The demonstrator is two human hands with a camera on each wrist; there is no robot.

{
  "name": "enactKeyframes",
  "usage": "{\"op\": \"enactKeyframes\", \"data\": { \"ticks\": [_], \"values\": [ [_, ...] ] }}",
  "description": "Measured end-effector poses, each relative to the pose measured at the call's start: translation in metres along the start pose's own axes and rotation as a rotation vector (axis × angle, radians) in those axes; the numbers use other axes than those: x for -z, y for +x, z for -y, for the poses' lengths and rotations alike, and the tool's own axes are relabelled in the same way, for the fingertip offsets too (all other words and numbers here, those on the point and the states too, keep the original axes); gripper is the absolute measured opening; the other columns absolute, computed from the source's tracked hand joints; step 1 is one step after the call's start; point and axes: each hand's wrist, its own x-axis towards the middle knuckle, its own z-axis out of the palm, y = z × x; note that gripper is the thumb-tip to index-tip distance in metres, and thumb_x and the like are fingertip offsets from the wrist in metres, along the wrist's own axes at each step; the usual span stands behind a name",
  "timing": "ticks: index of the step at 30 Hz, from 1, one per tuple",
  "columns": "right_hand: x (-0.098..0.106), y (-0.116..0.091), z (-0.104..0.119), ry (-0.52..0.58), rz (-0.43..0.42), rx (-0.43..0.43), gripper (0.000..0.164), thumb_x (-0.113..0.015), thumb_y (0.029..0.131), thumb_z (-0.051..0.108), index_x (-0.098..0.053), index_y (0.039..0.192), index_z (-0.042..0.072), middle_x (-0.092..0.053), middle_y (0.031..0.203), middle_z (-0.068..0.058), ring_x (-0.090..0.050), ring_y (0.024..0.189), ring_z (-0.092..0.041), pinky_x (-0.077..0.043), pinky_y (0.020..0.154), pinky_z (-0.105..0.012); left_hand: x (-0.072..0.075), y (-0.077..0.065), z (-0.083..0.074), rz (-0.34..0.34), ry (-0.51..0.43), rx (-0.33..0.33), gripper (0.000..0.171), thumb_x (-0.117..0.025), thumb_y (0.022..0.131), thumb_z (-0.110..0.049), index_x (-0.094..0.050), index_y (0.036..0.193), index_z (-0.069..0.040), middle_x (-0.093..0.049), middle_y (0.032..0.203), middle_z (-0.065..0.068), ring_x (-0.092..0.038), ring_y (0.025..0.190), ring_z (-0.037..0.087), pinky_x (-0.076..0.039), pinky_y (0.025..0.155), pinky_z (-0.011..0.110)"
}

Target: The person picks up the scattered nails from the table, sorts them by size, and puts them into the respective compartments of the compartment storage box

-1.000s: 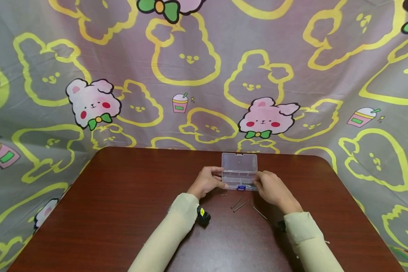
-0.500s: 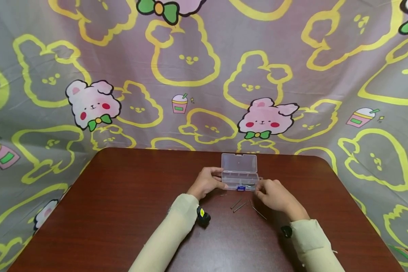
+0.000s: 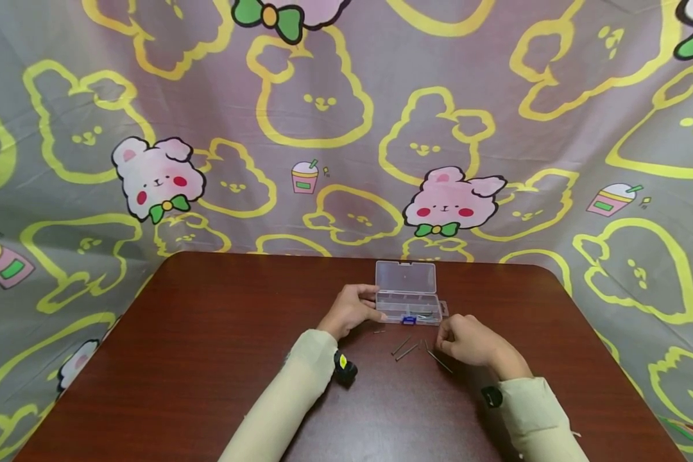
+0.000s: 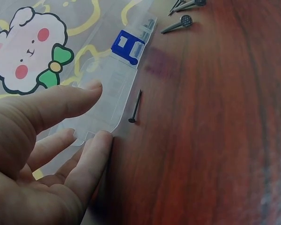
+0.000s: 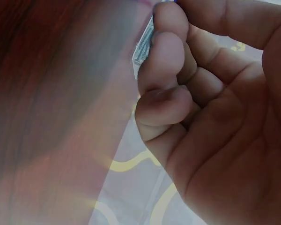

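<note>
A clear plastic compartment box [image 3: 393, 308] stands with its lid [image 3: 406, 277] raised, and several metal nails [image 3: 421, 314] lie in its front right part. At its left end my left hand [image 3: 349, 311] holds the box between thumb and fingers; the left wrist view shows the thumb over the clear wall beside the blue latch [image 4: 128, 47]. A small nail [image 4: 136, 107] lies just in front of the box. My right hand [image 3: 470, 340], fingers curled, is off the box's front right corner, overlapping a long nail [image 3: 441, 362]. Nothing shows in its palm; the thumb tip is cut off in the right wrist view.
Several loose nails [image 3: 407, 352] lie on the brown table [image 3: 237, 340] in front of the box. Behind the table's far edge hangs a patterned cloth [image 3: 335, 77]. A small black camera [image 3: 345, 368] sits at the left wrist.
My right hand has drawn back from inside the box's right end, toward the front and right, down to the loose nails. My left hand stays on the box.
</note>
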Motion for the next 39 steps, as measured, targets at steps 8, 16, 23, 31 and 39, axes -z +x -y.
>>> {"op": "enactKeyframes", "data": {
  "ticks": [8,16,23,31,39],
  "values": [
    [-0.001,-0.003,-0.001,0.022,0.045,-0.017,0.020,-0.066,0.086,0.000,-0.069,0.074,0.014,-0.058,0.068,0.009,-0.050,0.062,-0.011,-0.041,0.055,-0.028,0.000,0.001,0.001,-0.007,0.005,0.005,0.069,-0.091,0.070,0.002,-0.066,0.133,-0.007,-0.068,0.112,0.008,-0.063,0.100,0.021,-0.056,0.079,0.033],
    [-0.004,-0.006,-0.001,0.034,0.086,-0.009,0.020,-0.075,0.084,0.003,-0.068,0.070,0.017,-0.058,0.064,0.010,-0.050,0.059,-0.009,-0.041,0.053,-0.027,-0.001,0.001,0.001,-0.007,0.005,0.000,0.068,-0.091,0.069,0.002,-0.066,0.132,-0.007,-0.068,0.112,0.009,-0.064,0.100,0.022,-0.056,0.079,0.034],
    [-0.008,-0.007,0.000,-0.008,0.089,0.020,0.022,-0.080,0.080,0.007,-0.068,0.066,0.020,-0.057,0.060,0.013,-0.050,0.055,-0.007,-0.042,0.050,-0.027,0.000,0.001,0.002,-0.015,0.011,0.008,0.067,-0.091,0.070,0.002,-0.067,0.132,-0.009,-0.067,0.112,0.007,-0.063,0.102,0.022,-0.056,0.079,0.033],
    [-0.011,-0.004,0.001,-0.059,0.066,0.045,0.024,-0.077,0.077,0.005,-0.067,0.062,0.021,-0.054,0.057,0.015,-0.048,0.053,-0.005,-0.042,0.049,-0.026,0.000,0.002,0.004,-0.011,0.013,-0.006,0.067,-0.091,0.070,0.001,-0.067,0.132,-0.008,-0.068,0.111,0.007,-0.064,0.101,0.021,-0.056,0.079,0.033],
    [-0.014,-0.002,0.003,-0.082,0.053,0.079,0.024,-0.077,0.075,0.007,-0.066,0.061,0.023,-0.053,0.056,0.018,-0.047,0.052,-0.002,-0.042,0.049,-0.025,0.000,0.000,0.002,-0.005,0.005,0.005,0.068,-0.091,0.071,0.000,-0.067,0.133,-0.009,-0.067,0.112,0.006,-0.062,0.103,0.023,-0.056,0.081,0.034]
  ]
}}
